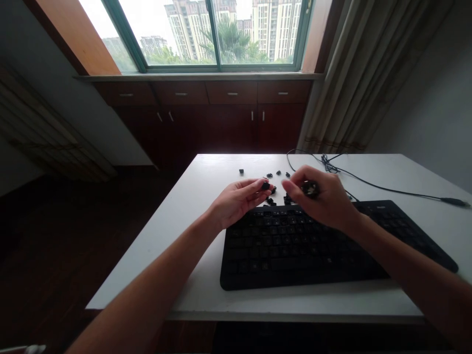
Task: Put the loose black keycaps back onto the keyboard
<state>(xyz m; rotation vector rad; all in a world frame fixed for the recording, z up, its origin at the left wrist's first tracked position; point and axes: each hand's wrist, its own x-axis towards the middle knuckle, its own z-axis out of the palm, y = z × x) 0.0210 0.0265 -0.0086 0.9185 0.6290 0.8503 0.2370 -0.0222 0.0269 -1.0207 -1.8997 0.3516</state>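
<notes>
A black keyboard (280, 263) lies on the white table, with a few gaps in its top row of keys. Above its upper left edge, my left hand (236, 199) pinches a small black keycap (265, 186) between thumb and fingers. My right hand (324, 196) is closed around a dark, round-ended object (309, 189) over the keyboard's upper middle; its kind cannot be made out. Loose black keycaps lie behind the keyboard, including one keycap (241, 171) apart at the left and another keycap (278, 172) between the hands.
A black cable (387, 189) runs across the back right of the white table (165, 231), bundled near its far edge and ending in a plug (454, 202). Beyond stand dark red cabinets (221, 123) under a window, with a curtain (339, 83) at the right.
</notes>
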